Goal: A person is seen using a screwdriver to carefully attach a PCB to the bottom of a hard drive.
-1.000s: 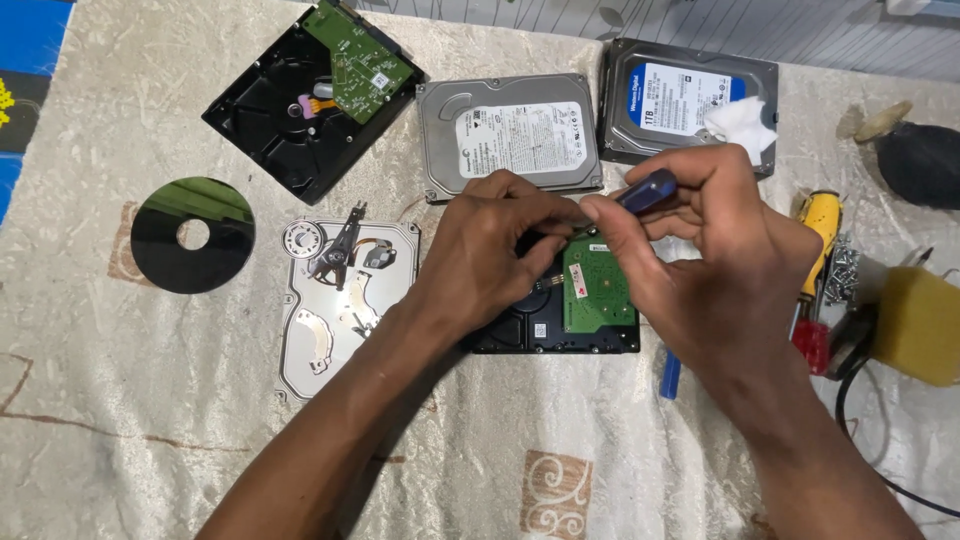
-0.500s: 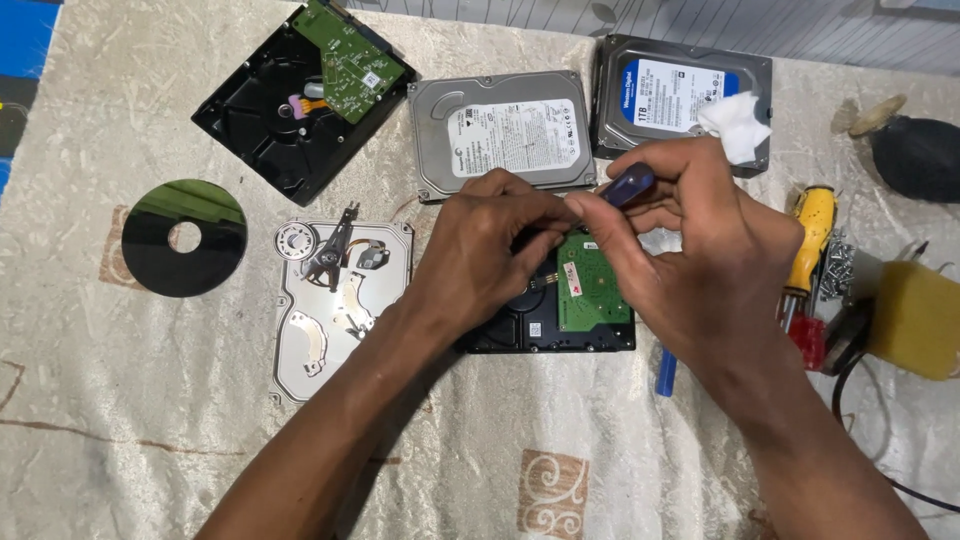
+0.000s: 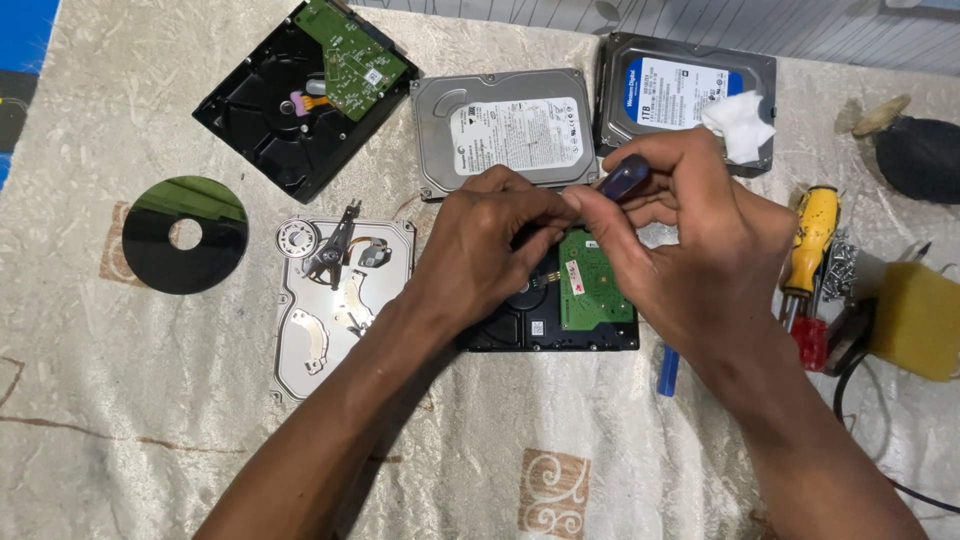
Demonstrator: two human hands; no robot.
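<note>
Two hands are meeting over a black drive (image 3: 545, 325) that is lying in the middle of the cloth (image 3: 120, 400). I am looking down at them from above. My left hand (image 3: 490, 250) is resting on the drive's left part, fingers curled together and pressing on it. My right hand (image 3: 690, 250) is pinching a small screwdriver (image 3: 625, 177) with a dark blue handle, fingers closed tight around it. I cannot see the tip; it is hiding between my hands, above the green board (image 3: 592, 290) on the drive. A shiny lid (image 3: 330, 310) is lying just left of the drive, touching my left wrist. A dark disc (image 3: 185, 235) is sitting farther left. Three more drives are lying along the top. A yellow screwdriver (image 3: 810, 240) is waiting on the right, near a yellow sponge (image 3: 915, 320).
</note>
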